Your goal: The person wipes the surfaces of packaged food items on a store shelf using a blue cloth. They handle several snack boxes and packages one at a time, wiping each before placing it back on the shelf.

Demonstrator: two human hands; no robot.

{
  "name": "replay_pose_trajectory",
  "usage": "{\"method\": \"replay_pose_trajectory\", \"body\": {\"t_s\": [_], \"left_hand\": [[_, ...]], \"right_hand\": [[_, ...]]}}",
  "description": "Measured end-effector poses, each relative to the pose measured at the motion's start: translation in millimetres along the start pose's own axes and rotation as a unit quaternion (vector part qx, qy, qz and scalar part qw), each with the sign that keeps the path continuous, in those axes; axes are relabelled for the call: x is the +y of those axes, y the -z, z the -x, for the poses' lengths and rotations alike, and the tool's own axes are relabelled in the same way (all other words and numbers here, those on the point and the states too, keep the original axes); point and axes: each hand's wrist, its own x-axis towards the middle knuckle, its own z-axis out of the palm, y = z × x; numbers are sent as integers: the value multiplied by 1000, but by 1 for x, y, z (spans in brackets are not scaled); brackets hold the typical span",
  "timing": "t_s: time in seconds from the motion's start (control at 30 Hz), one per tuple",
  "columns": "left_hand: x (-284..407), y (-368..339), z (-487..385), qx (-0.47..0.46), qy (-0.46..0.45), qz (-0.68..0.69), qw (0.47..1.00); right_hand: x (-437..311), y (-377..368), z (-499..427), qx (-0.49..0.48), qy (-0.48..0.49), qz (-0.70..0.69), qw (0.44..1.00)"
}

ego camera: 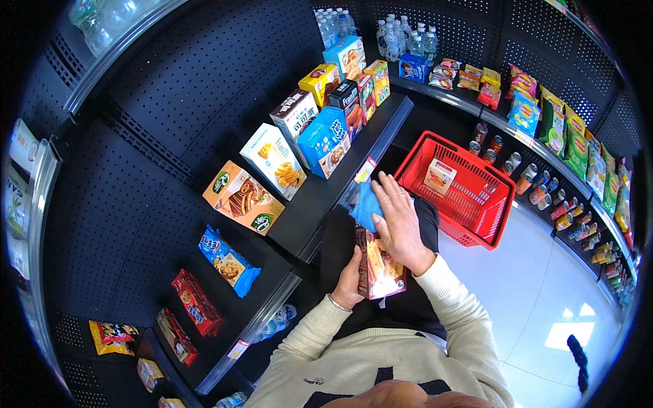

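My left hand (349,281) grips the lower left side of a dark brown snack box (380,268), held tilted in front of my body. The box's front shows a pale biscuit picture, with glare near its lower end. My right hand (399,219) presses a blue cloth (367,204) at the box's upper end and covers part of its front. To the left, the black shelf (306,219) carries an orange cake box (244,198), a white Franzzi box (274,161) and a blue cookie box (325,142).
A red shopping basket (477,204) stands right of my hands, with a small carton (440,177) inside. Drink cans (538,194) and chip bags (553,127) line the right shelves. Blue and red cookie packs (229,261) lie on the left shelf. Shelf edges (385,140) run close to my hands.
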Motion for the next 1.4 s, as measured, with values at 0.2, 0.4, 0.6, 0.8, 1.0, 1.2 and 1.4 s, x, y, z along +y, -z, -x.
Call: {"method": "replay_pose_trajectory", "body": {"t_s": [0.2,0.4,0.6,0.8,1.0,1.2,1.4], "left_hand": [[24,-14,-4,89,-86,-79,989],[24,-52,-14,128,-291,-359,877],[14,-78,-12,112,-407,-601,678],[25,-58,-9,84,-151,-353,920],[6,-50,-13,94,-252,-589,762],[30,-61,-23,62,-253,-525,810],[69,-51,-50,137,-363,-612,689]], "right_hand": [[-11,-11,53,-35,20,-127,991],[-41,-13,87,4,-16,-258,966],[-13,2,66,111,-189,-523,824],[2,3,63,99,-235,-609,751],[18,15,47,140,-161,-426,879],[19,16,46,56,-154,-524,836],[76,52,30,189,-201,-489,828]]}}
